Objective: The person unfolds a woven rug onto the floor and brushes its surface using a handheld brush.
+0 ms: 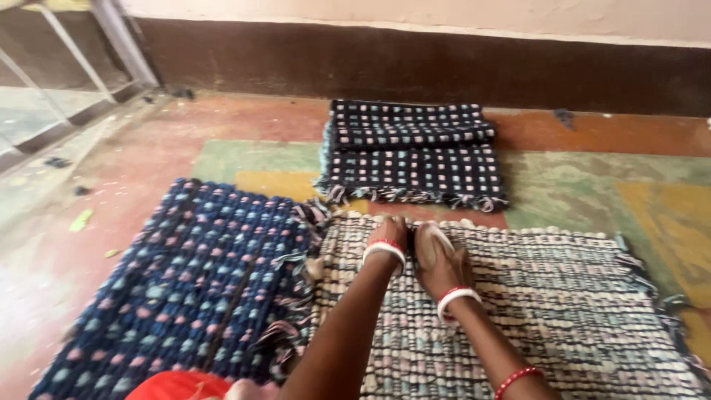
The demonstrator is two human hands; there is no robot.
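Note:
Both my arms reach forward onto a pale woven mat [533, 296] of cream, pink and grey strips. My left hand [388, 231] is at the mat's far edge with its fingers curled down over the edge. My right hand [438, 261] lies just beside it, pressed flat on the mat with the fingers stretched forward. Each wrist carries white and red bangles. A dark blue woven mat [192, 281] with pink and pale blue dots lies to the left, its fringe touching the pale mat.
A folded black mat [412, 152] with small pale squares lies further off on the painted red, green and yellow floor [252, 159]. A dark wall base [415, 67] runs along the back. A metal frame [89, 52] stands at the far left. Red cloth [178, 387] shows at the bottom.

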